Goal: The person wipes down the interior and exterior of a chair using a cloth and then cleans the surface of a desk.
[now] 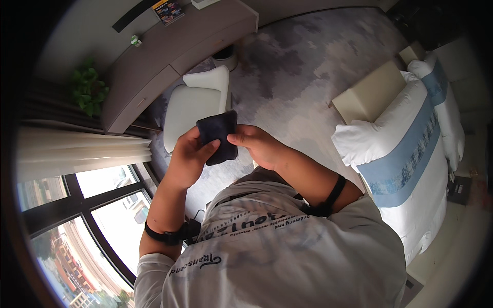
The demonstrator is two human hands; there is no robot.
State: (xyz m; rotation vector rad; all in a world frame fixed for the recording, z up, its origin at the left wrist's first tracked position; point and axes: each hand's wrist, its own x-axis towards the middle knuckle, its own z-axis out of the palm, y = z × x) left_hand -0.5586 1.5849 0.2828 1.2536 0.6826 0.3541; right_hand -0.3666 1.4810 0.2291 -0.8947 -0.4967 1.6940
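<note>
A dark, flat, rectangular item (pixel 218 129) with rounded corners, perhaps a wallet or folded cloth, is held up in front of my body. My left hand (pixel 192 156) grips its left side, the thumb lying across the near face. On the opposite edge, my right hand (pixel 252 144) pinches it with the thumb on top. The fingers of both hands are mostly hidden behind the item. Behind it, from this viewpoint, stands a white upholstered chair (pixel 192 102).
A long brown desk (pixel 154 69) with drawers runs along the wall, a leafy green plant (pixel 90 90) by its end. Beneath it sits a waste bin (pixel 225 57). To the right are a bed (pixel 408 173) and a beige bench (pixel 369 92). Curtains (pixel 84 148) and windows (pixel 111 204) lie left.
</note>
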